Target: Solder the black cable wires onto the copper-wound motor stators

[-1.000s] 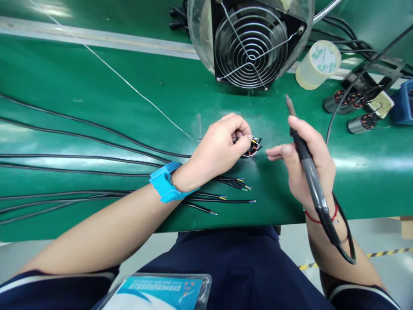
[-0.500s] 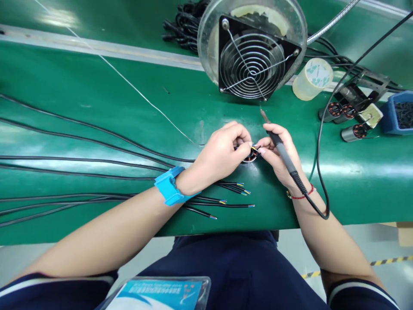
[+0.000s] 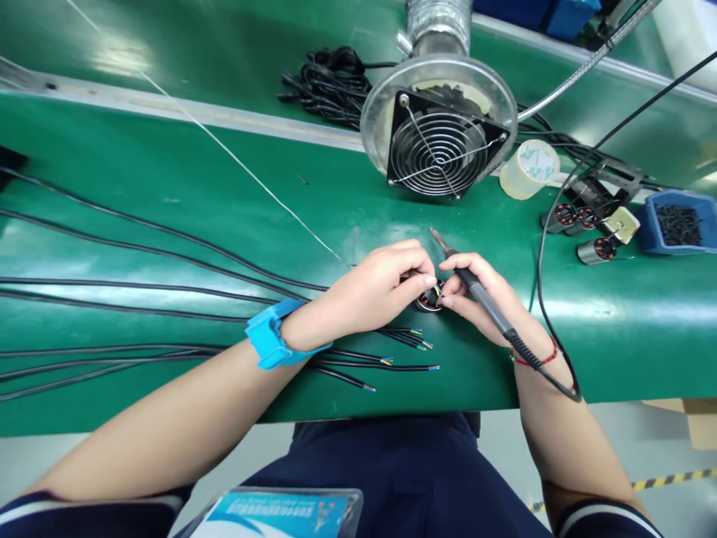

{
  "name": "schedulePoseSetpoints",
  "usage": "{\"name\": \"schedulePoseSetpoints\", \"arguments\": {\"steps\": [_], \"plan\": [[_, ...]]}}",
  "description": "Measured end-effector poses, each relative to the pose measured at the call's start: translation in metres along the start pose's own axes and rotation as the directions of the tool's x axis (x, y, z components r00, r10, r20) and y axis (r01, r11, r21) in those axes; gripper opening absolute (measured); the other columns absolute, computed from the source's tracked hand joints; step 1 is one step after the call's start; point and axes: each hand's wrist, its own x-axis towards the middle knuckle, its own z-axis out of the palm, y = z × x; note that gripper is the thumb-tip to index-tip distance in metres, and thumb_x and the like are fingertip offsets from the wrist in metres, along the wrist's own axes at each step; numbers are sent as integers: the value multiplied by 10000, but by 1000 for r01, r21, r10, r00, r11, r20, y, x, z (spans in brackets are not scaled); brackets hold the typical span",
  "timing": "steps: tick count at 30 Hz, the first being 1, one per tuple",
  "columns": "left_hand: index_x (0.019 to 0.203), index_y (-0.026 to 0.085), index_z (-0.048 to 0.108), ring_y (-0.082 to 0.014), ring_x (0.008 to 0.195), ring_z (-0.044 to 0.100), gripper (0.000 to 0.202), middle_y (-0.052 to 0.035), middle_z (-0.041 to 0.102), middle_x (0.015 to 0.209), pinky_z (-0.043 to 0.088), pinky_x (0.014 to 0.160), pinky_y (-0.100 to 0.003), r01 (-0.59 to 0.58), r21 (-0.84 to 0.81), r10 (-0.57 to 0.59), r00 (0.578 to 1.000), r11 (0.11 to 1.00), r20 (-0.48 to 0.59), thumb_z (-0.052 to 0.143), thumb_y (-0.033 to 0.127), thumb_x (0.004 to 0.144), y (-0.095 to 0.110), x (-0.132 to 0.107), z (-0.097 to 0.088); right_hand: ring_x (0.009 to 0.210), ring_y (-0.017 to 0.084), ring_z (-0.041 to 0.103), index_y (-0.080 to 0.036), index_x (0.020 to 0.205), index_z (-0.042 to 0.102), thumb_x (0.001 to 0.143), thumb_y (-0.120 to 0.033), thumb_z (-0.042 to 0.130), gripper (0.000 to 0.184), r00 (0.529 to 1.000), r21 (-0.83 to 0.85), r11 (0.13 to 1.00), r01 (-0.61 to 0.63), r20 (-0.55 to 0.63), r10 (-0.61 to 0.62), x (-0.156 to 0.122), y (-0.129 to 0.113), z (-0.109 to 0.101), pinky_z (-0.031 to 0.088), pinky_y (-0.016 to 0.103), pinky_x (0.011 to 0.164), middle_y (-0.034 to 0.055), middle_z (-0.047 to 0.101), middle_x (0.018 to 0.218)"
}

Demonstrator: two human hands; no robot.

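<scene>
Right hand point(image 3: 504, 296), moved in to motor point(image 3: 429, 306), fingers closed round iron point(image 3: 491, 308); left hand point(image 3: 384, 291), pinched on wires point(image 3: 438, 291); risk, I'd say: slip, iron burning left hand

Left grip point(image 3: 386, 284) pinches coloured wires point(image 3: 437, 289) over a stator point(image 3: 429, 305); right grip point(image 3: 503, 291) holds a soldering iron point(image 3: 491, 306)

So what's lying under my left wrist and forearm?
Black cables pass beneath them, and several ends with coloured wire tips come out to the right. The stretches under your left arm are covered, so I can't match each end to its cable.
</scene>
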Motion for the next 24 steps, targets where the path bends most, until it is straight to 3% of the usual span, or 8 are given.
{"name": "schedulePoseSetpoints", "arguments": {"steps": [3, 8, 12, 17, 24], "plan": [[744, 152, 608, -109, 710, 527, 196, 6, 574, 760, 401, 680, -241, -9, 4, 9, 1000, 1000, 24, 513, 159, 915, 1, -1, -1, 732, 84, 614, -234, 1202, 490, 917, -143, 618, 325, 999, -104, 994, 32, -4, -33, -1, -6, 3, 501, 236, 739, -59, 621, 806], [742, 156, 615, -118, 716, 528, 195, 11, 564, 739, 400, 677, -245, -17, 30, 15, 999, 999, 52, 528, 169, 916, 1, -1, -5, 745, 92, 630, -254, 1219, 489, 902, -125, 628, 370, 993, -83, 995, 62, -98, -70, -1, -8, 11, 521, 253, 761, -52, 633, 852], [742, 155, 627, -115, 710, 530, 200, 12, 565, 735, 400, 672, -246, 9, 20, -10, 999, 1000, 42, 531, 172, 917, 0, 0, -4, 794, 107, 658, -281, 1282, 456, 914, -117, 596, 427, 990, -96, 991, 96, -98, -105, -4, -4, 12, 538, 270, 776, -39, 631, 907], [755, 147, 630, -110, 709, 529, 196, 7, 565, 754, 400, 676, -244, 15, 36, -15, 1000, 999, 4, 535, 183, 923, -2, 0, -1, 801, 122, 653, -286, 1317, 477, 908, -90, 585, 466, 980, -285, 948, 139, -101, -174, -6, -8, 10, 545, 290, 793, -31, 638, 905], [772, 150, 630, -116, 742, 539, 215, -2, 579, 778, 410, 704, -246, -45, 30, 43, 998, 999, 53, 504, 188, 942, -1, 0, -3, 730, 131, 638, -265, 1310, 472, 909, -117, 576, 440, 971, -280, 960, 32, -217, -96, -2, -11, 17, 554, 311, 762, -36, 629, 842]]}}
